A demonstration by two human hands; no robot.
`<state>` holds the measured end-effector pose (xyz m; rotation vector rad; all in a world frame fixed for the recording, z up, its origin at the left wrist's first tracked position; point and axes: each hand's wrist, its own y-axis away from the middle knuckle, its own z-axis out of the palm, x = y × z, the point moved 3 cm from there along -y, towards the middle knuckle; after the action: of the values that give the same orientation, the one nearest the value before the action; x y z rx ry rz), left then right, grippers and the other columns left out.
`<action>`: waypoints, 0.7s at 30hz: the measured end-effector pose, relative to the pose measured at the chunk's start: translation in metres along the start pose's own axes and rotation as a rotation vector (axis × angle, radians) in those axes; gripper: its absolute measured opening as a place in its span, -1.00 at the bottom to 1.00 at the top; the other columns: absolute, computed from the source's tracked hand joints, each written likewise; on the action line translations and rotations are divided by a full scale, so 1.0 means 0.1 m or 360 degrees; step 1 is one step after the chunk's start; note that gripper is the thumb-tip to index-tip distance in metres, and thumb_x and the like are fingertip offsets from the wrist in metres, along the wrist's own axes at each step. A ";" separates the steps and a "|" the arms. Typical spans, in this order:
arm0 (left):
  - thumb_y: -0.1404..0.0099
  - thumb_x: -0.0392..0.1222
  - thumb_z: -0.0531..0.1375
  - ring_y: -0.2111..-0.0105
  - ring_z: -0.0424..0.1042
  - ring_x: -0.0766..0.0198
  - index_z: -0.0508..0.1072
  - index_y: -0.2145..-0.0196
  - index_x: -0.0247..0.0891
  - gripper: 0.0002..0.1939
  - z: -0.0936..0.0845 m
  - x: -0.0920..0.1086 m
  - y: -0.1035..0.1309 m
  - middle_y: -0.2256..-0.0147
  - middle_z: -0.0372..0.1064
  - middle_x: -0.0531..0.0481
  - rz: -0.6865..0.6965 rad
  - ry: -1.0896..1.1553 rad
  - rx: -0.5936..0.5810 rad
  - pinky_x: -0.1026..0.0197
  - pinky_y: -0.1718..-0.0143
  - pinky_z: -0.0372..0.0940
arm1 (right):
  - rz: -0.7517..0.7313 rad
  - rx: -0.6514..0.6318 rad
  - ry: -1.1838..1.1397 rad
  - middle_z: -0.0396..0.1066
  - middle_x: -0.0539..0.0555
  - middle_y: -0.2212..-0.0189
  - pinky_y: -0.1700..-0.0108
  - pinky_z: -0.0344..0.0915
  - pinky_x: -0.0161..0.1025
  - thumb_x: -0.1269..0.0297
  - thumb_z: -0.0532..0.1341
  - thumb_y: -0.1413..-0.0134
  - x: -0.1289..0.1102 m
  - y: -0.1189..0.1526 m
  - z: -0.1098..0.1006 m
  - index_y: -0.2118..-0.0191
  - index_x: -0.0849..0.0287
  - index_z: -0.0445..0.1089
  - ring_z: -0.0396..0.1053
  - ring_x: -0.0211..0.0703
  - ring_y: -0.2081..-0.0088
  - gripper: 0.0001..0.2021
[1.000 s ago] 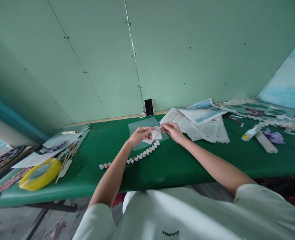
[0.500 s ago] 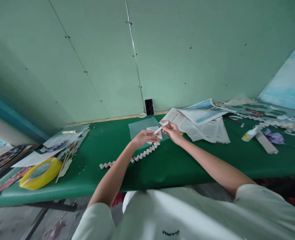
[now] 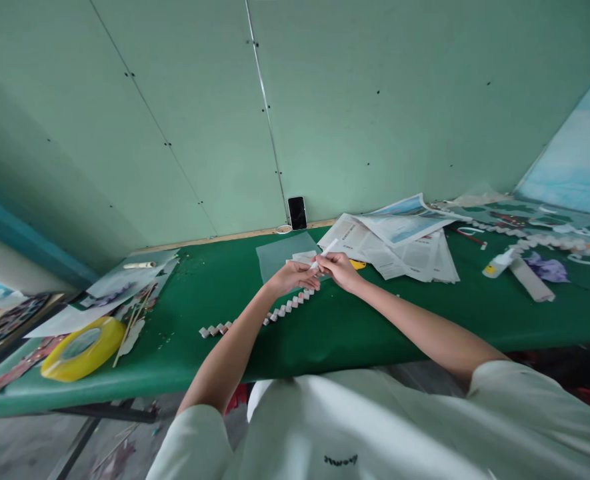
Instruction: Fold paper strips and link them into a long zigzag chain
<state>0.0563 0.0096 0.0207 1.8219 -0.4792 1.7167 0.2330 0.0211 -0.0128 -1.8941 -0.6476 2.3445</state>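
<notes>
Head view — left fingers and right fingers pinch a white strip that juts beyond them.

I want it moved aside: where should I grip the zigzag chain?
I'd pinch the chain at its left end, coming from the left and above. It lies flat and that end is uncovered, while the left forearm crosses above it and the left hand is near its other end.

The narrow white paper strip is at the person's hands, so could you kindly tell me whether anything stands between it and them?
Nothing visible does: the left hand and right hand both hold the narrow white paper strip directly. In this view, the left hand's lower fingers lie between it and the white zigzag folded-paper chain.
</notes>
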 end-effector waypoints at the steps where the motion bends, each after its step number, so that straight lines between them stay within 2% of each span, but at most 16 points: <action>1: -0.15 0.15 0.50 0.34 0.64 0.13 0.65 0.19 -0.46 -0.45 0.00 0.00 0.00 0.32 0.62 -0.28 -0.0011 -0.0016 -0.0004 0.13 0.19 0.50 | 0.0003 0.0007 0.0000 0.18 -0.03 0.61 0.16 0.35 -0.11 -0.10 0.41 -0.14 0.00 0.00 0.00 0.62 0.10 0.32 0.30 -0.12 0.41 -0.50; 5: -0.24 0.18 0.43 0.38 0.61 0.18 0.64 0.18 -0.46 -0.45 0.01 0.01 0.01 0.36 0.60 -0.26 0.0026 0.0044 -0.0067 0.17 0.26 0.47 | 0.0071 0.0033 -0.0077 0.14 -0.08 0.61 0.29 0.32 -0.14 -0.14 0.43 -0.08 0.00 0.00 0.02 0.43 0.12 0.52 0.18 -0.20 0.50 -0.60; 7: -0.28 0.19 0.40 0.36 0.61 0.18 0.63 0.14 -0.46 -0.45 0.01 0.02 0.02 0.34 0.59 -0.25 0.0063 0.0108 -0.0113 0.18 0.25 0.46 | 0.0095 0.0029 -0.0108 0.14 -0.08 0.60 0.32 0.29 -0.16 -0.14 0.44 -0.07 -0.01 0.00 0.02 0.36 0.13 0.56 0.19 -0.20 0.51 -0.61; 11: -0.27 0.11 0.44 0.33 0.61 0.18 0.62 0.08 -0.45 -0.48 0.01 0.02 0.03 0.31 0.60 -0.24 0.0063 0.0137 -0.0198 0.17 0.22 0.46 | 0.0055 0.0009 -0.0110 0.15 -0.05 0.61 0.23 0.34 -0.12 -0.11 0.44 -0.08 -0.03 0.01 0.02 0.57 0.11 0.39 0.34 -0.10 0.40 -0.54; 14: -0.25 0.11 0.45 0.32 0.61 0.18 0.62 0.08 -0.46 -0.47 0.00 0.01 0.02 0.31 0.60 -0.24 0.0045 0.0123 -0.0181 0.17 0.21 0.46 | 0.0054 -0.0011 -0.0122 0.14 -0.04 0.60 0.20 0.35 -0.12 -0.10 0.44 -0.10 -0.02 0.01 0.02 0.61 0.11 0.31 0.36 -0.08 0.36 -0.50; 18: -0.20 0.13 0.48 0.34 0.61 0.17 0.62 0.14 -0.46 -0.45 -0.01 0.01 0.02 0.34 0.59 -0.24 0.0068 0.0086 -0.0111 0.15 0.22 0.47 | 0.0042 -0.0039 -0.0157 0.15 -0.04 0.59 0.19 0.34 -0.13 -0.08 0.43 -0.12 -0.03 0.01 0.02 0.60 0.12 0.33 0.30 -0.14 0.41 -0.51; 21: -0.21 0.19 0.45 0.34 0.61 0.16 0.62 0.14 -0.45 -0.43 0.01 0.03 0.03 0.34 0.59 -0.24 0.0115 0.0042 -0.0124 0.14 0.23 0.47 | 0.0059 -0.0047 -0.0123 0.15 -0.06 0.59 0.25 0.31 -0.14 -0.10 0.40 -0.15 -0.02 0.02 0.03 0.49 0.13 0.48 0.22 -0.18 0.47 -0.59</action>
<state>0.0557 0.0070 0.0237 1.7440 -0.5993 1.7434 0.2315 0.0179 -0.0108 -1.8510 -0.6624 2.4552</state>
